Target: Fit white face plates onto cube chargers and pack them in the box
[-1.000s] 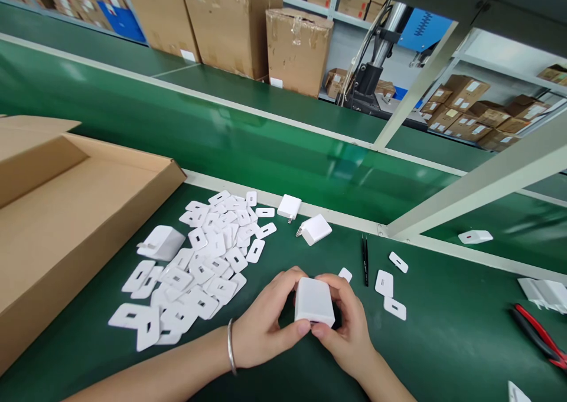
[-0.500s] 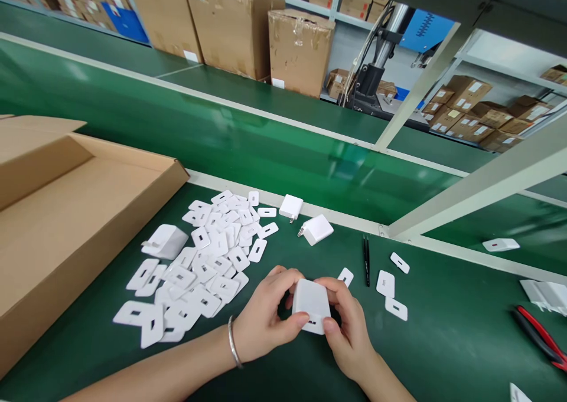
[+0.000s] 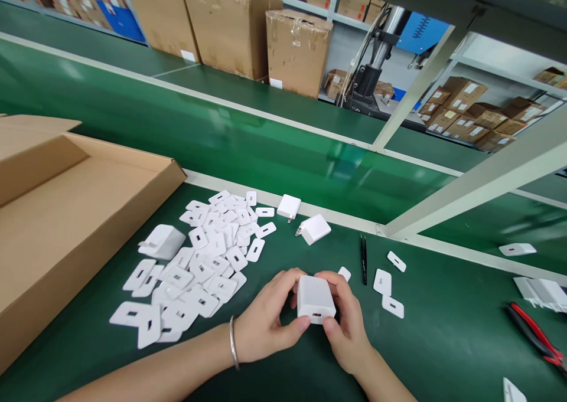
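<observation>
White charger block (image 3: 315, 298) is pinched between both hands just above the green worktop (image 3: 443, 343), left hand (image 3: 266, 322) fingers wrapped on its 9 o'clock side, right hand (image 3: 348, 325) fingers at 3 (port face toward the camera). Pile of white plates (image 3: 199, 260) sits at 10 o'clock.

Over the green table mat (image 3: 443, 343), left hand (image 3: 266, 322) and right hand (image 3: 348, 325) together clasp a small white plastic charger block (image 3: 315, 298), port face toward the camera, beside a heap of flat white slotted plates (image 3: 201, 266).
</observation>
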Available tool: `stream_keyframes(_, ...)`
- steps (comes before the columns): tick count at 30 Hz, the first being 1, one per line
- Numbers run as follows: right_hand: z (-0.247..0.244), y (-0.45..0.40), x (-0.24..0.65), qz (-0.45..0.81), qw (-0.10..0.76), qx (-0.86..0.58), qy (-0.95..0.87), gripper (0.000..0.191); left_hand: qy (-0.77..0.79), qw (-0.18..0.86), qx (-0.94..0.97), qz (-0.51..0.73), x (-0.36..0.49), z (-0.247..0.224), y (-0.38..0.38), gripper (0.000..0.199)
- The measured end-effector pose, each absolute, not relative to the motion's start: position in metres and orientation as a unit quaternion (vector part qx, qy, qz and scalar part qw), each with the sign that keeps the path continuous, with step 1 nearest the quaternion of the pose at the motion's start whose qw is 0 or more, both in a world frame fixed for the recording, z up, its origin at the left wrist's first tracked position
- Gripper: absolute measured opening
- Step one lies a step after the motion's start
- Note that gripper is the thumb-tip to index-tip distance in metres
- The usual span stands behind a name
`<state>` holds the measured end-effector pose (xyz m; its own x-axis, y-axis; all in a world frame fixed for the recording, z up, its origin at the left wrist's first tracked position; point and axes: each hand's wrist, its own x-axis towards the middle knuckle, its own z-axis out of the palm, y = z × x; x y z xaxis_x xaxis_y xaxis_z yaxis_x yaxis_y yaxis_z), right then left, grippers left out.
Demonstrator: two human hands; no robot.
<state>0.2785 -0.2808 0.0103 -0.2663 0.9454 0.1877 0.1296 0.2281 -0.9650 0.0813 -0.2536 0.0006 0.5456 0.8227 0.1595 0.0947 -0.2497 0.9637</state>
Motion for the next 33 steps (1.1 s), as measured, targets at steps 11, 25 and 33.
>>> stream_keyframes(11,0.0119,-0.2798,0.2771,0.469,0.418,-0.433,-0.646,0.051,0.333,0.52,0.7,0.361,0.0823,0.0048,-0.2524,0.034)
stream_keyframes(25,0.0178,-0.2781,0.2754,0.398,0.423,-0.434,-0.689,0.046,0.311,0.547,0.691,0.356,0.0795,0.0098,-0.2516,0.049)
stream_keyframes(33,0.0119,-0.2836,0.2711,0.38,0.447,-0.415,-0.696,0.053,0.312,0.535,0.688,0.378,0.0798,0.0067,-0.2562,0.054)
